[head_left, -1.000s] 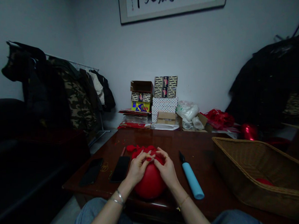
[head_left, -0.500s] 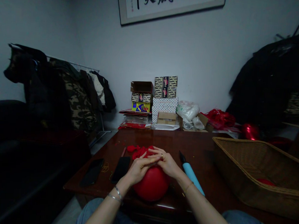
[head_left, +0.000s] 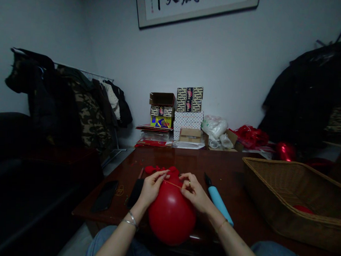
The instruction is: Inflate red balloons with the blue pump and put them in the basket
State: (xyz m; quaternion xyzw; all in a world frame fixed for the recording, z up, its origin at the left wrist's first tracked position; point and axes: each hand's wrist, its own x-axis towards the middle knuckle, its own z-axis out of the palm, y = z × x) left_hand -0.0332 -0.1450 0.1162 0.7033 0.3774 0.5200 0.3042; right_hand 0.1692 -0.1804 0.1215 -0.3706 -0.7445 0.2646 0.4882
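A round, inflated red balloon [head_left: 172, 214] is at the near edge of the table, between my forearms. Over its top, a thin yellowish rubber band [head_left: 173, 184] is stretched between my two hands. My left hand [head_left: 152, 190] pinches one end of the band, its wrist against the balloon's left side. Opposite it, my right hand [head_left: 195, 193] pinches the other end with thumb and forefinger. The balloon's neck is hard to make out. Just beyond the fingers lie limp red balloons [head_left: 173, 172], partly covered by my hands.
Right of my hands lies a blue hand pump [head_left: 219, 204] with a black nozzle. A wicker basket [head_left: 271, 189] fills the table's right side. Two dark phones, one here [head_left: 105, 196], and loose rubber bands [head_left: 120, 191] are on the left. Stacked boxes [head_left: 188, 125] stand at the back.
My hands were together over the balloon's top; now they have moved apart, with the rubber band stretched between them. More of the balloon shows, and it sits slightly nearer.
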